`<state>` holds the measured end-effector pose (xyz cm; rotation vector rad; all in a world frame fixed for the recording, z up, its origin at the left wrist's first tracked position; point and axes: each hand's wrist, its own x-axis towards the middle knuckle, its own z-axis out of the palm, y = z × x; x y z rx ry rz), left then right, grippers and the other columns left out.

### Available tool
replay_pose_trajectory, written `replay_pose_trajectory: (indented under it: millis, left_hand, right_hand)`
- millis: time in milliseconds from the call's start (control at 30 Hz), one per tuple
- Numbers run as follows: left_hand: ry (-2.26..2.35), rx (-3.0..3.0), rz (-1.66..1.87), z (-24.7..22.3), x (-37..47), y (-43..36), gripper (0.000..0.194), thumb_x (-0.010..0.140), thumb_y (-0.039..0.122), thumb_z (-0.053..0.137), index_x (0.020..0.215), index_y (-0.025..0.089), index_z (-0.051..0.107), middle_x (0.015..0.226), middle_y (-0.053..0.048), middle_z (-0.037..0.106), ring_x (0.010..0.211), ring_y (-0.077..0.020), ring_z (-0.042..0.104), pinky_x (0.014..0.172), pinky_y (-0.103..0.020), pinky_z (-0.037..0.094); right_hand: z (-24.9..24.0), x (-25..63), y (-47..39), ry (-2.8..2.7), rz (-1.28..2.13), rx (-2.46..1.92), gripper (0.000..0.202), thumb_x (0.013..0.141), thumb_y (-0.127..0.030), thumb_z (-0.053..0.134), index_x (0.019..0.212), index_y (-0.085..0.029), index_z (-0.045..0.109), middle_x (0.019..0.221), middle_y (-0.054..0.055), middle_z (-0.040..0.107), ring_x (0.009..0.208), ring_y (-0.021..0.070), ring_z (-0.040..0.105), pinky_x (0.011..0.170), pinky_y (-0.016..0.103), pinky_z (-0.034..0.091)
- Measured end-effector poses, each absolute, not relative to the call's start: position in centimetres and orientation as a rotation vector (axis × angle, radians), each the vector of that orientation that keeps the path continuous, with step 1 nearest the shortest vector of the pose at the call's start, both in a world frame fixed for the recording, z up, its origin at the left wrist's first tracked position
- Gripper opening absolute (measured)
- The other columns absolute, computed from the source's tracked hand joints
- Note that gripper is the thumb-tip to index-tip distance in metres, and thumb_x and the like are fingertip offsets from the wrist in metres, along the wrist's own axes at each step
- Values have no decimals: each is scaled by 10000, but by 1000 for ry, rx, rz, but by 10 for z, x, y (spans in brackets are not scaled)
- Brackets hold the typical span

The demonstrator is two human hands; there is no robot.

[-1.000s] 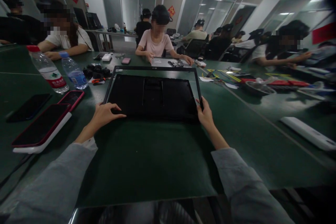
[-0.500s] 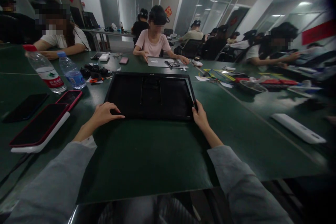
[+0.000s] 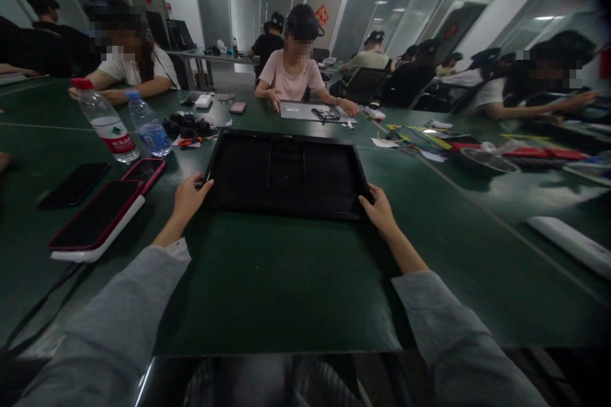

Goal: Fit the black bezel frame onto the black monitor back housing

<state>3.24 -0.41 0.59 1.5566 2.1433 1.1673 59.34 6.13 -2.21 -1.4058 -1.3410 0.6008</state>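
Observation:
A wide black monitor housing (image 3: 241,172), shallow with raised rims, lies on the green table in front of me. Upright bracket-like lines show inside it near the back. My left hand (image 3: 188,199) is closed on its left side rim, thumb on top and fingers around the outer edge. At the opposite side, my right hand (image 3: 382,211) grips the right rim near the front corner, its thumb inside the edge. The fingertips beneath both rims are hidden.
Left of the housing are a pink-rimmed phone (image 3: 98,213) on a white block, a dark phone (image 3: 76,184), and two bottles (image 3: 112,133). Orange-handled pliers (image 3: 191,141) lie behind. A white bar (image 3: 570,245) sits right. Across the table a person (image 3: 296,70) handles a grey panel.
My left hand has gone from the housing's front left corner, where its fingers were apart, to a grip on the left rim. The right hand keeps its hold. My view has turned slightly left.

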Motion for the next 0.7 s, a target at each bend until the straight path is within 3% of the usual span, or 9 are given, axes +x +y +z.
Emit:
replay_pose_trajectory:
  millis: [133,300,433,700]
  left_hand:
    - [2063,1590,1168,5,28,-2,533,930,518,706,1305,145,775,1219,-170,810,1058,-316,773,965,-424,574]
    - [2049,1530,1194,7,26,-2,566,839,591,777,1207,163,820,1118,-161,833,1000,-333,786,910,-433,591]
    - [2046,1532,1226,5,23,-1,591,822,640,773,1159,157,823,1110,-174,829,993,-338,783,908,-444,587]
    - [1999,1484,1189,1,17,1,683,720,698,827,1111,140,801,996,-156,823,889,-297,782,805,-391,603]
  right_hand:
    - [-14,594,67,-1210,849,-1372,746,685,-412,845,1380,-255,623,1171,98,773,1123,328,748,1094,636,579]
    - [-8,592,64,-1113,966,-1327,695,690,-391,872,1344,-287,662,1145,76,798,1088,319,770,992,578,654]
    - [-4,595,63,-1090,967,-1374,672,716,-463,883,1331,-282,683,1051,82,812,1010,329,787,925,566,676]
    - [0,610,63,-1253,878,-1376,575,686,-618,914,1131,-283,768,1154,45,803,1188,319,740,1061,532,623]
